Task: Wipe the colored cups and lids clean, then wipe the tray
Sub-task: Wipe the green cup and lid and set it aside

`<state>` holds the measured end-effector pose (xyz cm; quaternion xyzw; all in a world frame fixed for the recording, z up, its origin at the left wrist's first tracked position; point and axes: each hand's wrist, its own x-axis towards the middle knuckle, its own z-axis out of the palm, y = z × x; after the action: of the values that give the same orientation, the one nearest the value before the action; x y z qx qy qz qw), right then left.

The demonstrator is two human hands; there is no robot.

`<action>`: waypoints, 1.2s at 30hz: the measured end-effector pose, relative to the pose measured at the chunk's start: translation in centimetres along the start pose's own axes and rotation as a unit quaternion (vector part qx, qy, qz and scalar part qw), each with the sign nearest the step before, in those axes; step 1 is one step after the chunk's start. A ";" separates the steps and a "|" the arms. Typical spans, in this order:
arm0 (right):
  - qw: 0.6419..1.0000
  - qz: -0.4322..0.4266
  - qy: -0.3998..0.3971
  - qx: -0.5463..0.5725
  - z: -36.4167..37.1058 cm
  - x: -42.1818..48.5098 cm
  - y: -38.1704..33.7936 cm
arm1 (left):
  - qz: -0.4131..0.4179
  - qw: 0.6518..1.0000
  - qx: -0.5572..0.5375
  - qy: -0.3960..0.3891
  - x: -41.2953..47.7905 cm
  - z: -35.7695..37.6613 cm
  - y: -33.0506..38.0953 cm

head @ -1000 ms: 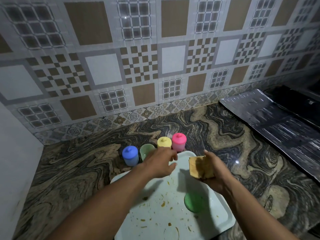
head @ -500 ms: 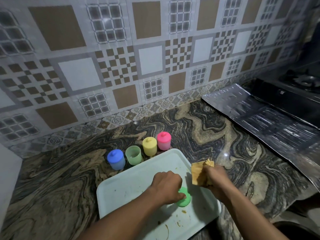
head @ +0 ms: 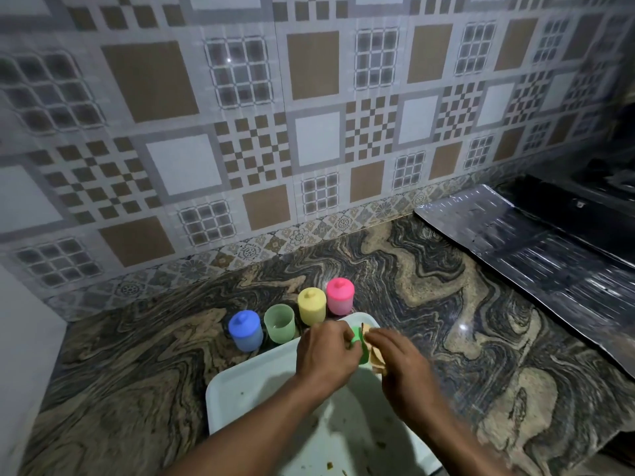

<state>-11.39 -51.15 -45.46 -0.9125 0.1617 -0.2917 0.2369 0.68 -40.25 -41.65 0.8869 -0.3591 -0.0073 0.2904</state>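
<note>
Green lid and cloth meet above the tray's far end.
The left hand [head: 326, 355] pinches the lid [head: 357, 342] on edge, its thin bright rim running up and down above the white tray [head: 240, 389]. The right hand [head: 402, 369] clenches a tan cloth [head: 375, 359] against it. A lidless green cup [head: 280, 323] stands just beyond the tray.

Dimly lit from above. Backed by a tiled wall [head: 309, 132] of brown, white and grey squares, trimmed along the base with a floral border strip [head: 295, 237]. Surfaced in a swirling black-and-tan stone counter [head: 429, 286]. Covered at right by a crinkled silver sheet [head: 536, 249], next to a dark stove [head: 584, 204]. Flanked at left by a plain white panel [head: 20, 355].
</note>
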 end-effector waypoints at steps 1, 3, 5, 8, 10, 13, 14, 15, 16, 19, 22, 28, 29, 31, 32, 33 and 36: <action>1.000 -0.016 -0.005 -0.007 0.5 -0.1 0.2 | -0.005 1.000 -0.011 0.010 0.1 -0.2 0.0; 0.998 -0.053 -0.023 -0.007 0.8 -0.4 0.4 | -0.007 1.000 -0.011 0.015 0.2 -0.4 -0.6; 0.995 -0.093 -0.036 0.005 0.4 -0.5 0.6 | -0.027 0.999 -0.018 0.015 0.0 -0.6 -1.6; 0.987 0.051 0.004 0.153 -0.1 -0.7 0.0 | -0.064 0.996 -0.043 0.045 0.1 -0.8 -2.8; 0.912 0.248 0.064 0.320 -0.1 0.4 -0.7 | -0.069 0.994 -0.060 0.065 0.5 -1.1 -2.6; 0.707 0.433 0.028 0.559 -0.8 3.0 -2.2 | -0.058 0.990 -0.101 0.076 0.5 -1.2 -1.7; 0.656 0.449 0.008 0.606 -1.1 3.8 -2.8 | -0.050 0.989 -0.112 0.081 0.4 -1.0 -1.4; 0.628 0.453 0.006 0.632 -1.2 4.3 -3.3 | -0.045 0.989 -0.116 0.084 0.3 -0.9 -1.1; 0.617 0.453 0.016 0.643 -1.0 4.8 -3.9 | -0.037 0.988 -0.119 0.087 0.2 -0.8 -0.8; 0.709 0.423 0.025 0.563 0.3 5.0 -4.5 | -0.021 0.989 -0.115 0.092 0.1 -1.0 -0.4; 0.797 0.350 -0.029 0.492 0.0 5.0 -3.9 | 0.006 0.990 -0.110 0.090 0.5 -2.1 -0.9; 0.838 0.256 -0.190 0.443 -2.0 7.3 -3.6 | -0.069 0.945 -0.262 -0.184 3.6 -5.8 -2.1; 0.841 0.244 -0.214 0.434 -2.3 7.8 -3.6 | -0.080 0.928 -0.282 -0.230 3.7 -6.6 -1.8; 0.840 0.224 -0.255 0.424 -3.3 8.7 -3.7 | -0.088 0.908 -0.301 -0.278 3.9 -7.5 -1.7; 0.838 0.214 -0.270 0.423 -3.7 9.0 -3.7 | -0.086 0.904 -0.305 -0.285 4.1 -7.6 -2.0; 0.835 0.207 -0.281 0.425 -4.2 9.2 -3.7 | -0.086 0.902 -0.309 -0.289 4.3 -7.5 -2.4; 0.815 0.201 -0.281 0.465 -4.8 9.4 -3.7 | -0.084 0.896 -0.335 -0.278 4.7 -7.3 -2.9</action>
<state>-6.38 -53.77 -35.81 -0.6834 0.1134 -0.0086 0.7212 7.62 -37.93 -36.16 0.7257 -0.3260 -0.3979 0.4569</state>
